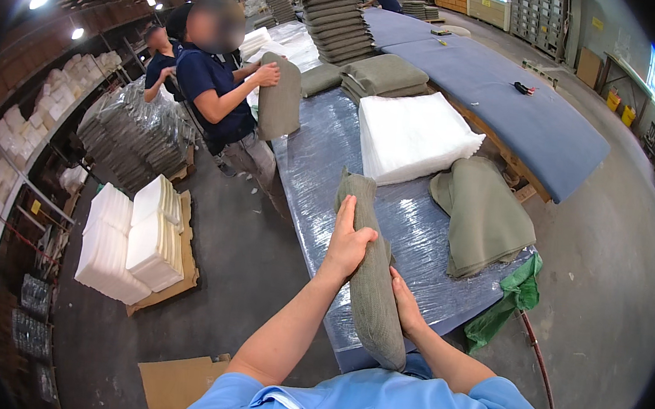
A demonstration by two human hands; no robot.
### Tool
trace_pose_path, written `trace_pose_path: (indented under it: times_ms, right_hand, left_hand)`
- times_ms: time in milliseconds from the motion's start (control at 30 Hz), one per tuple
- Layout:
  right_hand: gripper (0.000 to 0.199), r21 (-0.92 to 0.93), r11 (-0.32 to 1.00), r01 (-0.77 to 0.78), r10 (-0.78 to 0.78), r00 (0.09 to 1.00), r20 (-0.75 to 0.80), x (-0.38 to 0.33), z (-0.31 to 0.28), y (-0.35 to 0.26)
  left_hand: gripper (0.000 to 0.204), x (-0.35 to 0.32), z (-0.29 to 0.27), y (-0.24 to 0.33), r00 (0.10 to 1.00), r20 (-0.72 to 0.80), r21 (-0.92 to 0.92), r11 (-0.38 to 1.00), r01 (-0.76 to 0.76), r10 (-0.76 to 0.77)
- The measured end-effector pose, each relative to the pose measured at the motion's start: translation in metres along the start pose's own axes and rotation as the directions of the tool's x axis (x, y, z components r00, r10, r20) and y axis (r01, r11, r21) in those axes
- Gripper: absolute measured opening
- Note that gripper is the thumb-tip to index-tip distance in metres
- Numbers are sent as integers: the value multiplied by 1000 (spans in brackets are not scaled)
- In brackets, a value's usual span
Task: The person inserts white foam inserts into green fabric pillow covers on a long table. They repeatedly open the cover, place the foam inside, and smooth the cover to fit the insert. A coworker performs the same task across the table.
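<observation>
The pad [375,302] is between the two hands, set on edge, its long side running from the wearer's body out past the left fingertips. It looks filled out, so this piece seems well along; whether its ends are closed, I cannot tell. Left over, by the look of it, are the limp green covers [490,219] to the right of the right hand and the white stack [415,138] beyond both hands. Farther off, past that stack, a tall pile [334,22] of similar pieces appears done.

The left hand [350,241] lies along the pad's upper part, fingers straight and together, thumb spread across it. The right hand [406,301], nearly flat, presses or rests on the right side, lower down. Ahead and left of the left hand, a co-worker [214,78] holds another pad [280,99] upright.
</observation>
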State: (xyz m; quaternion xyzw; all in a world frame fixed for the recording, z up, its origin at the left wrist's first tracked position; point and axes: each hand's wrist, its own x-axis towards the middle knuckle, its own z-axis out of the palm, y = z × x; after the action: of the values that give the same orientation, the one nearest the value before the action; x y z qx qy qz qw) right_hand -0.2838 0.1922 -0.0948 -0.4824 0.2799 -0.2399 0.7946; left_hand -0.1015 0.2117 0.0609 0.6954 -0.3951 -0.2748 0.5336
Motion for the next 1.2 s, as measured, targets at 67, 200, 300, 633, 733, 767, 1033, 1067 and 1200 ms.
trace_pose_path:
  times_ms: [67, 200, 300, 633, 733, 767, 1033, 1067, 1200]
  right_hand:
    - [68, -3, 1000, 7, -7, 1000, -8, 1, 0, 1]
    - [68, -4, 1000, 11, -11, 1000, -11, 3, -1, 1]
    - [69, 0, 1000, 30, -30, 1000, -8, 3, -3, 0]
    - [66, -42, 995, 92, -93, 995, -23, 8, 13, -33]
    - [67, -65, 969, 238, -237, 971, 34, 43, 30, -69]
    - [67, -52, 964, 262, -260, 965, 39, 60, 33, -80]
    - [90, -344, 917, 204, -224, 974, -21, 172, 15, -139]
    - [94, -381, 904, 195, -210, 978, 4, 186, 14, -147]
    - [90, -334, 941, 59, -20, 993, 117, 214, -3, -169]
  left_hand:
    - [93, 0, 0, 1, 1000, 0, 15, 1000, 0, 0]
    - [93, 2, 2, 4, 1000, -9, 28, 1000, 9, -9]
    - [94, 4, 6, 5, 1000, -13, 10, 1000, 17, -17]
    - [94, 3, 13, 0, 999, 37, -26, 1000, 13, -12]
    - [90, -4, 15, -6, 1000, 22, 11, 1000, -7, 7]
    - [88, -5, 17, -6, 999, 29, 15, 1000, -14, 14]
    - [84, -34, 45, -11, 992, 86, 114, 988, -101, 92]
    - [83, -36, 46, -13, 990, 78, 116, 985, -125, 117]
    - [85, -44, 61, -12, 971, 84, 165, 958, -235, 224]
